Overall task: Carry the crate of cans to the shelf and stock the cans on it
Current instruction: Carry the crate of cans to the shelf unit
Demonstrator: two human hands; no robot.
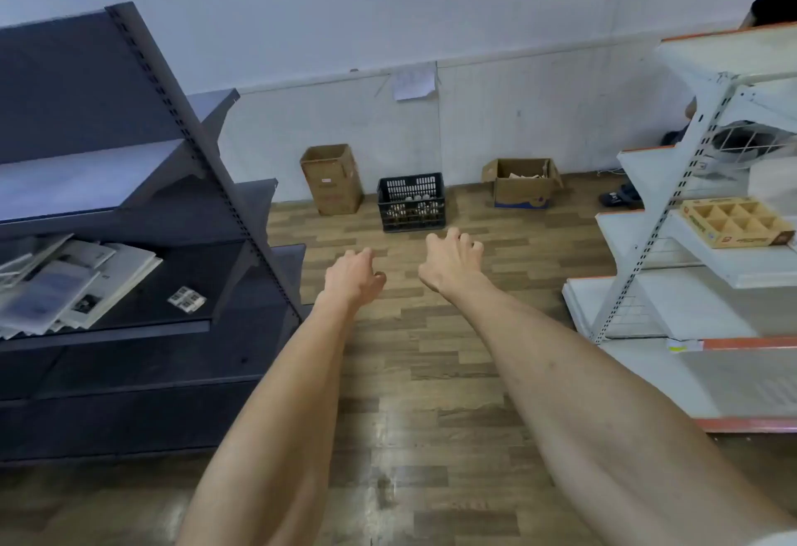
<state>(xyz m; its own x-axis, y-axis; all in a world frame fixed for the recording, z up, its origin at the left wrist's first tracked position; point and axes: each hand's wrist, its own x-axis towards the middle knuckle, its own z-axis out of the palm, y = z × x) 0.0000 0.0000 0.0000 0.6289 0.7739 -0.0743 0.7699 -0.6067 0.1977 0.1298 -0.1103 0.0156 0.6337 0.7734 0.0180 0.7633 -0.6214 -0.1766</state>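
A black slatted plastic crate (411,188) stands on the wooden floor against the far wall, with pale cans (415,206) showing through its slats. Both my arms stretch forward over the floor toward it. My left hand (353,276) and my right hand (450,259) hover short of the crate with loosely curled fingers, holding nothing. A dark grey shelf unit (129,183) rises on the left and a white shelf unit (673,243) on the right.
A tall cardboard box (331,179) stands left of the crate, an open one (522,183) to its right. Papers (64,282) lie on the dark shelf. A cardboard divider tray (735,222) sits on the white shelf. Another person's shoe (619,198) shows behind it.
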